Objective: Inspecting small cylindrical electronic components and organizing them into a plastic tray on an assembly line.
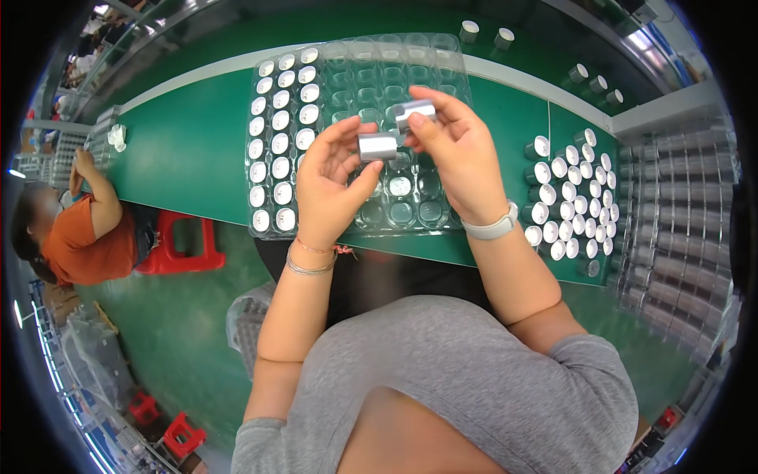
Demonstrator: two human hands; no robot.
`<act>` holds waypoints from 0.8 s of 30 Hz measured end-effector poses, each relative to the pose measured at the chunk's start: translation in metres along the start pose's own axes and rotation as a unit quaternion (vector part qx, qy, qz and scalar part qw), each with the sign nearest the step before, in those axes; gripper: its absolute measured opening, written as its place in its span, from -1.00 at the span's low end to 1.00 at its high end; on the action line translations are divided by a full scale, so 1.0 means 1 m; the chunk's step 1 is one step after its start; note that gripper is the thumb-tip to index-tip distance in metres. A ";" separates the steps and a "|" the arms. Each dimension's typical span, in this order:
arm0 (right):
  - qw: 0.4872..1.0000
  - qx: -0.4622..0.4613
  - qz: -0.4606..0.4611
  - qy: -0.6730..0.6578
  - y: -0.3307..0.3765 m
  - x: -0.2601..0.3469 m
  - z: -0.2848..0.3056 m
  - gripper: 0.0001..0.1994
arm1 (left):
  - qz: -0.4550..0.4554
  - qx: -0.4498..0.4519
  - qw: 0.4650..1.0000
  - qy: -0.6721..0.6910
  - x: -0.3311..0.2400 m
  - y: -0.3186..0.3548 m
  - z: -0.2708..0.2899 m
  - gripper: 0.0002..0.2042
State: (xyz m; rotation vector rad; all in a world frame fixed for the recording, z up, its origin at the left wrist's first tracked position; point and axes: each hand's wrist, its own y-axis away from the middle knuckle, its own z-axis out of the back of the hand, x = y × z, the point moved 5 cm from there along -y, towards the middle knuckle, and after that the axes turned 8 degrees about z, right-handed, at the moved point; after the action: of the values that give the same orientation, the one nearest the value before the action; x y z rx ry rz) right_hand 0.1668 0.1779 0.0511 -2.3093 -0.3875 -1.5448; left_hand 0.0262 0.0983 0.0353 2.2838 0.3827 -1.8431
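Observation:
Between the thumb and fingers of my left hand is a silver metal cylinder, lying sideways. My right hand grips a second silver cylinder, slightly higher and to the right. The two cylinders are close together over a clear plastic tray with rows of round pockets. White-topped cylinders fill several pockets in the tray's left columns. One more white-topped cylinder sits in a pocket below my hands. Part of the tray is hidden behind my hands.
Many loose white-topped cylinders stand grouped on the green table at right. Stacked clear trays rise beyond them. A few cylinders stand past the far ledge. At left, a person in orange sits near a red stool.

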 end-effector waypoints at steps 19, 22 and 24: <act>0.992 0.080 -0.093 -0.008 0.001 -0.016 0.000 -0.71 | -0.057 0.003 0.998 0.004 0.002 0.000 0.011 -0.61; 0.993 0.086 -0.046 0.065 -0.002 -0.016 0.002 -0.71 | -0.048 0.003 0.999 0.018 0.003 0.002 0.011 -0.59; 0.991 0.092 0.004 0.098 -0.002 -0.013 0.002 -0.67 | -0.051 -0.001 0.999 0.007 0.002 0.001 0.011 -0.56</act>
State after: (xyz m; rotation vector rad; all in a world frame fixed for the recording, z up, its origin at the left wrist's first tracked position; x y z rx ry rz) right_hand 0.1627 0.1801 0.0390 -1.9980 -0.4471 -1.6410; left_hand 0.0170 0.0939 0.0313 2.3179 0.5113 -1.8742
